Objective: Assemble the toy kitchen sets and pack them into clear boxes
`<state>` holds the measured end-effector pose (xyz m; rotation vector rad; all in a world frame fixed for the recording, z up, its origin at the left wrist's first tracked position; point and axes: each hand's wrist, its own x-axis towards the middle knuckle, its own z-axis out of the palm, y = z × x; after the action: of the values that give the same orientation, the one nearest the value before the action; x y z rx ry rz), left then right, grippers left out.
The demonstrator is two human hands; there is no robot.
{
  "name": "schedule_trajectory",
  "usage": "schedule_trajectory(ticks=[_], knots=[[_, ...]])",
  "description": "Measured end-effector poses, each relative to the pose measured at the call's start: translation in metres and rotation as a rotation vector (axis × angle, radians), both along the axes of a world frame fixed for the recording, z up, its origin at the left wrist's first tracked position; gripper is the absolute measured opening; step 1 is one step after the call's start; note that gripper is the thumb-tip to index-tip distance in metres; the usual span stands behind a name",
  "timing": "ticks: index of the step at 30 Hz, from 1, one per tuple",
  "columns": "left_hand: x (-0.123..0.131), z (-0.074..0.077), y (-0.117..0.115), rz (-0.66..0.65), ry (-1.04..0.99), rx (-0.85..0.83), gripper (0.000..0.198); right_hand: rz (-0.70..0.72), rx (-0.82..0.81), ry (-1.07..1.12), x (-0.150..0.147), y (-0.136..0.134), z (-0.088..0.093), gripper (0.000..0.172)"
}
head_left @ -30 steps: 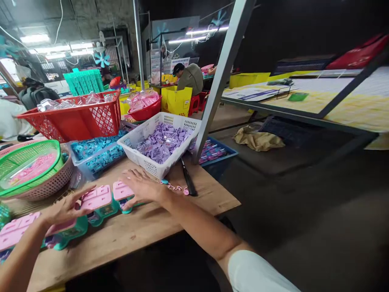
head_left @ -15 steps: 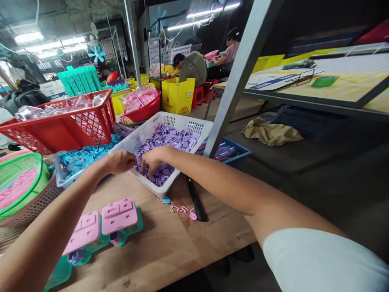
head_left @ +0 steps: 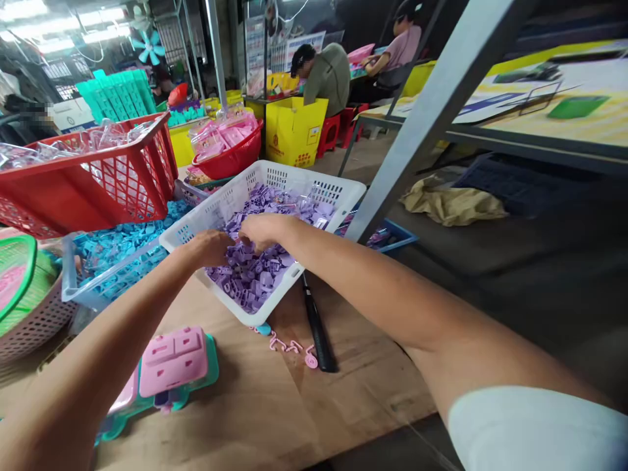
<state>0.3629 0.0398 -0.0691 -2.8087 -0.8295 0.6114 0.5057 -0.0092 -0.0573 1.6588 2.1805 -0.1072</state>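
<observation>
Picking looks unfinished: left hand and right hand among purple pieces, fingers' hold unclear, pink-topped boxes toward the counter's near edge.

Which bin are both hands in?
The white perforated bin of purple pieces: left hand and right hand both reach in there. The translucent tub of blue pieces and the red basket have no hand in them.
</observation>
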Motion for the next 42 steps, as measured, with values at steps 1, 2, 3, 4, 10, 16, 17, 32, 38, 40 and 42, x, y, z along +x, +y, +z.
schedule_trajectory(ticks=[1,2,3,4,10,16,17,32,38,40,42], knots=[[0.003,-0.002,-0.002,-0.015,0.021,-0.004,0.052,0.006,-0.004,0.003,-0.001,0.000,0.000,0.051],[0.005,-0.004,-0.004,-0.031,0.053,-0.010,0.052,0.014,-0.011,0.007,-0.001,0.000,0.000,0.056],[0.008,-0.006,-0.005,-0.041,0.087,-0.017,0.051,0.022,-0.020,0.012,-0.002,0.001,0.000,0.061],[0.011,-0.008,-0.007,-0.047,0.110,-0.022,0.048,0.027,-0.031,0.017,-0.003,0.001,-0.001,0.066],[0.022,-0.013,-0.006,-0.006,0.089,-0.087,0.035,0.057,-0.066,0.105,0.005,0.010,-0.007,0.056],[0.014,-0.011,0.009,0.172,-0.057,-0.293,0.030,0.005,-0.069,0.319,0.028,0.020,-0.008,0.037],[0.012,-0.011,0.012,0.235,-0.110,-0.366,0.031,-0.001,-0.074,0.343,0.030,0.021,-0.007,0.036],[0.018,-0.018,0.007,0.261,0.018,-0.554,0.049,-0.168,0.236,0.587,0.033,0.015,0.001,0.031],[0.020,-0.023,0.006,0.245,0.003,-0.513,0.033,-0.098,0.533,0.876,0.031,0.010,0.003,0.025],[0.020,-0.023,0.006,0.251,-0.004,-0.520,0.037,-0.076,0.494,0.982,0.030,0.009,0.004,0.026],[0.019,-0.023,0.005,0.251,-0.003,-0.540,0.040,-0.091,0.345,1.040,0.030,0.008,0.004,0.030]])
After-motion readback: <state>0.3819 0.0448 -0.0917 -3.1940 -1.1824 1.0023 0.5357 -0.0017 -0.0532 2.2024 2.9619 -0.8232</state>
